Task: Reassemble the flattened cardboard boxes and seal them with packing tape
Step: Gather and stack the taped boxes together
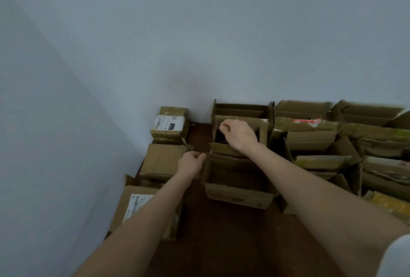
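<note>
Pale blue-grey walls (199, 32) meet in a corner at the upper left of my head view, and below them a dark brown wooden surface (221, 236) carries all the cardboard.

I see the near box (239, 194) in the middle of that surface, just ahead of both forearms. Its mouth faces up, its long side runs left to right across my view, and its front flap hangs outward toward me. The left hand (190, 164) is at the box's left end, with thumb and fingers closed tight on the upright side flap there.

Directly behind and touching it stands the second box (224, 149), also mouth up and with its long side in the same direction. The right hand (240, 135) hangs over its opening with the fingers curled narrow. I cannot tell whether they pinch a flap edge or hold nothing. A third open box (241, 108) sits behind that, against the wall.

On the left, three closed boxes line up from back to front: a small one with a white label (168, 123), a plain creased one (162, 159) just beside the left hand, and a larger labelled one (133, 205) partly hidden by the left forearm.

On the right, a crowded heap of open boxes (321, 139) fills the surface, flaps sticking up at mixed angles, some with glossy yellowish tape. A white sleeve (397, 259) shows at the bottom right corner.
</note>
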### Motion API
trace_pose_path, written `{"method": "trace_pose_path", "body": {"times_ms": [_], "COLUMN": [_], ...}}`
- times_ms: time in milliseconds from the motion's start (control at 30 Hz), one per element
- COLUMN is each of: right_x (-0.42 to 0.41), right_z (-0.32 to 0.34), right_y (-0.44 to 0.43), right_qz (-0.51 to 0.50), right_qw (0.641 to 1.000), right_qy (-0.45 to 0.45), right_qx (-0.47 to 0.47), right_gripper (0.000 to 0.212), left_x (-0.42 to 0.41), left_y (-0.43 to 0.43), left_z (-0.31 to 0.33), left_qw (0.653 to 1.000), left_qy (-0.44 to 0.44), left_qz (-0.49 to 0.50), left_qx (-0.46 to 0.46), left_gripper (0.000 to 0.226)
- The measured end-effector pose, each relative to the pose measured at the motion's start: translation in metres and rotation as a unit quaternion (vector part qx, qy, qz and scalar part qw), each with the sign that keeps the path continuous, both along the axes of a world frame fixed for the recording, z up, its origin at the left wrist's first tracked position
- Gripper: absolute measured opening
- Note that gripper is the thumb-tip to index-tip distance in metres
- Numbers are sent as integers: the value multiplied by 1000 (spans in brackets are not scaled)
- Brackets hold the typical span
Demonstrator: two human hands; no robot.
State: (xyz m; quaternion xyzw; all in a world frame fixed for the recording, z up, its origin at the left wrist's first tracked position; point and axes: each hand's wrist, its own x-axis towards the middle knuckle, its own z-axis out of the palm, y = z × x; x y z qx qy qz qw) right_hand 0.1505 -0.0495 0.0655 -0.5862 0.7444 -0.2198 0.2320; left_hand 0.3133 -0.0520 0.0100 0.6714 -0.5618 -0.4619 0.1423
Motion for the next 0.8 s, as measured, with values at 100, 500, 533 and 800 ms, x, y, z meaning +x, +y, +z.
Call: {"method": "trace_pose_path", "body": {"times_ms": [100, 500, 533, 800], "right_x": [9, 92, 97, 129], "right_z": [10, -9, -18, -67], "right_y": [-12, -111, -121, -165], "right_qz": [-9, -81, -101, -208], "right_qw": [999, 969, 958, 840], "right_qy": [-12, -220, -249, -459], "right_qx": [-33, 75, 98, 201], "right_gripper": [31, 45, 47, 46], "left_x": [6, 95, 101, 118], "left_y": [-14, -151, -162, -210], "left_z": [18, 11, 5, -33], "left_qw": [998, 985, 988, 998], "left_qy": [-16, -86, -82, 39], "left_qz": [8, 45, 45, 49], "left_qx": [-57, -143, -124, 19], "left_gripper": [35, 60, 66, 81]}}
